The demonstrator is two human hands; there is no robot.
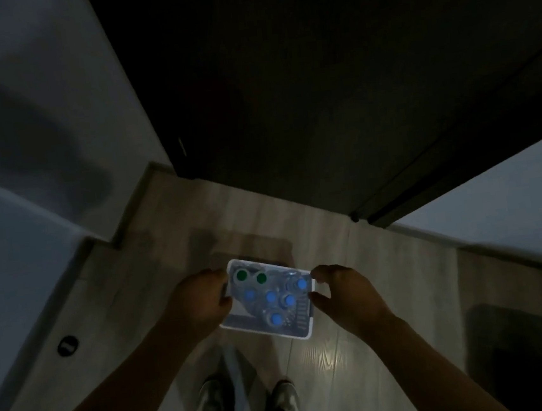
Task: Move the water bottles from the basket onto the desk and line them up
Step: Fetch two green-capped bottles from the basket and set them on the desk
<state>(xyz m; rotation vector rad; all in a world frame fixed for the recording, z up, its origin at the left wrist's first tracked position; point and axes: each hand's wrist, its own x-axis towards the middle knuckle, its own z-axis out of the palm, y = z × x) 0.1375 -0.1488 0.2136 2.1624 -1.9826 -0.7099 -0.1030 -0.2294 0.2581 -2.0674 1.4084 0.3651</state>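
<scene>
— Where are the water bottles (270, 296)?

— All in the basket (265, 332), just below the middle of the frame. They stand upright and tightly packed: two green caps (241, 276) at its upper left, five blue caps (301, 283) across the rest.

— Is it heavy, do you think?

— If they're full, I'd say yes. Seven of them in a thin white plastic basket could make the walls bow. The bottles themselves look like clear, smooth plastic that dents under a squeeze. I'd take each one round the shoulder, below the cap.

— And the hands?

— The left hand (202, 298) is against the left rim and looks clamped on it, though its fingertips are hidden. The right hand (344, 292) has thumb and fingers curled at the right rim. I can't tell whether they've closed on it.

— Is it off the ground?

— It's too dim to say. There's pale wood floor (328, 365) all round it, the person's shoes (212, 400) at the bottom of the frame and a dark door (319, 101) across the top. I can't see a desk.
</scene>
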